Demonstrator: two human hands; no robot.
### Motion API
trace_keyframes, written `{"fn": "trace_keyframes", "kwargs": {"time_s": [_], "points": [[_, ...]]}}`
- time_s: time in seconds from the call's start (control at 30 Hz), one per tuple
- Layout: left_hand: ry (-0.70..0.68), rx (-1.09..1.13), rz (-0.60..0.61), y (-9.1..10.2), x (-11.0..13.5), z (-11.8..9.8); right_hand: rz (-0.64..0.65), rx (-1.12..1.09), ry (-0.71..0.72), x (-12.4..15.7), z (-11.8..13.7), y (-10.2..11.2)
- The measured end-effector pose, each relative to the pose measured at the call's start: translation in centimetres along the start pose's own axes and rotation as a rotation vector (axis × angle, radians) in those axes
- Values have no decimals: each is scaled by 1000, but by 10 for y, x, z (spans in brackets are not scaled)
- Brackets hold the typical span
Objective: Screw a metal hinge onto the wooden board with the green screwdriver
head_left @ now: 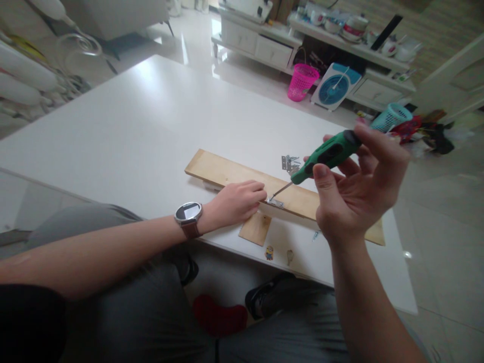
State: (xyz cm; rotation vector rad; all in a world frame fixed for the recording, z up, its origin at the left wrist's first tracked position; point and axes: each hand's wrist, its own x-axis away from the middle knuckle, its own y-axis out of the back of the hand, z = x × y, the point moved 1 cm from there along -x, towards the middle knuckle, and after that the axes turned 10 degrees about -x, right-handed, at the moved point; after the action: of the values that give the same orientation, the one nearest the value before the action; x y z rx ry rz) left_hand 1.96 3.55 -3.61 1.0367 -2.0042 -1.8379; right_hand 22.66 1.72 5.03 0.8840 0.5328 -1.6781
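Observation:
In my right hand is a green and black screwdriver, held by its handle with the fingers closed round it. Its shaft slants down left, and the tip meets a small metal hinge at the near edge of a long wooden board. My left hand, wearing a wristwatch, has its fingers curled onto that edge, just left of the hinge. Whether these fingers also pinch a screw is hidden. A shorter wooden piece sticks out toward me beneath the board.
Beyond the board lies a pile of metal hinges and screws. Nearer me on the white table are a small cartoon figure, a key-like object and a bit of hardware. A pink basket stands on the floor behind.

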Motion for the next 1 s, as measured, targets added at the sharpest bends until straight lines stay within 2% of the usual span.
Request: {"fn": "trace_keyframes", "kwargs": {"time_s": [0.13, 0.47, 1.0], "points": [[1, -1, 11, -1, -1, 0, 41, -29, -71, 2, -3, 1], [9, -10, 2, 1, -1, -1, 93, -34, -47, -7, 3, -7], [-8, -1, 14, 2, 0, 1, 46, -5, 10, -7, 3, -13]]}}
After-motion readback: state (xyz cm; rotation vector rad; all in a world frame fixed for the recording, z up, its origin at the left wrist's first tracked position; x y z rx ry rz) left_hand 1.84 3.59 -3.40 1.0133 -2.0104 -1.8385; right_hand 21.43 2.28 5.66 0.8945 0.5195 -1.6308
